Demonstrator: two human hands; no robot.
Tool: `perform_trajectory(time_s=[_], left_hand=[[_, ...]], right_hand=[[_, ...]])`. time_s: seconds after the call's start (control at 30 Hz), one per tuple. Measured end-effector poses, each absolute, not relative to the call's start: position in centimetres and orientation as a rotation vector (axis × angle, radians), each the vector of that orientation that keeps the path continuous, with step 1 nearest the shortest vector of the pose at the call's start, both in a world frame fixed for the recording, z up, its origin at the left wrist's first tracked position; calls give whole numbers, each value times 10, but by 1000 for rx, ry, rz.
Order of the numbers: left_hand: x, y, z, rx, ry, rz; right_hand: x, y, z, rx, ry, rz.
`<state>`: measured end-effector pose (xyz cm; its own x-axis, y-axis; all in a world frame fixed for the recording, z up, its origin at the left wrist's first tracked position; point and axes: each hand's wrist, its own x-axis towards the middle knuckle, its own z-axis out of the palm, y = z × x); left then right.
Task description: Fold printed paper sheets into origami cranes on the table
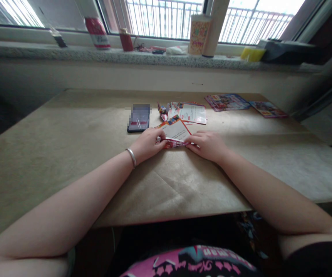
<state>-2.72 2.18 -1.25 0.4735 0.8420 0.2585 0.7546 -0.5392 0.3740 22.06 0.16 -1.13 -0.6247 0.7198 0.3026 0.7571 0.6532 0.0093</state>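
Note:
A printed paper sheet (176,131) lies on the table in front of me, with a white text side and a colourful border. Its near edge is folded up in a narrow strip showing a pink printed side. At the left end of that fold, my left hand (148,144), with a silver bangle at the wrist, is closed on the paper between thumb and fingers. My right hand (208,144) pinches the fold's right end. Just beyond, more printed sheets (194,112) lie beside a crumpled or folded colourful paper piece (163,111).
A phone (139,118) lies left of the papers. Colourful printed leaflets (226,102) and another leaflet (268,109) rest at the table's far right. On the windowsill stand a pink-and-white can (97,33), a red bottle (126,40), a patterned cup (198,34) and a yellow object (252,54).

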Motion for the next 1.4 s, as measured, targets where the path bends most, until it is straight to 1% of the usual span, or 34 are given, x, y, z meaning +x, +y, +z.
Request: perform_trajectory(time_s=[0.2,0.6,1.07,1.17,1.27,1.4], left_hand=[[-28,21,-17,2686,1361,610],[-28,26,-17,2675,1412,610],[-28,30,-19,2763,1496,574],[-32,29,-19,2808,1344,626],[-36,28,-19,2905,1086,574],[-36,28,-19,2996,1042,560]], right_hand=[[221,4,-15,-1126,-2625,-154],[220,11,-21,-1089,-2598,-4],[218,11,-22,-1098,-2574,-64],[219,11,-23,-1114,-2575,-93],[220,12,-23,-1121,-2581,-107],[221,14,-24,-1135,-2572,-134]])
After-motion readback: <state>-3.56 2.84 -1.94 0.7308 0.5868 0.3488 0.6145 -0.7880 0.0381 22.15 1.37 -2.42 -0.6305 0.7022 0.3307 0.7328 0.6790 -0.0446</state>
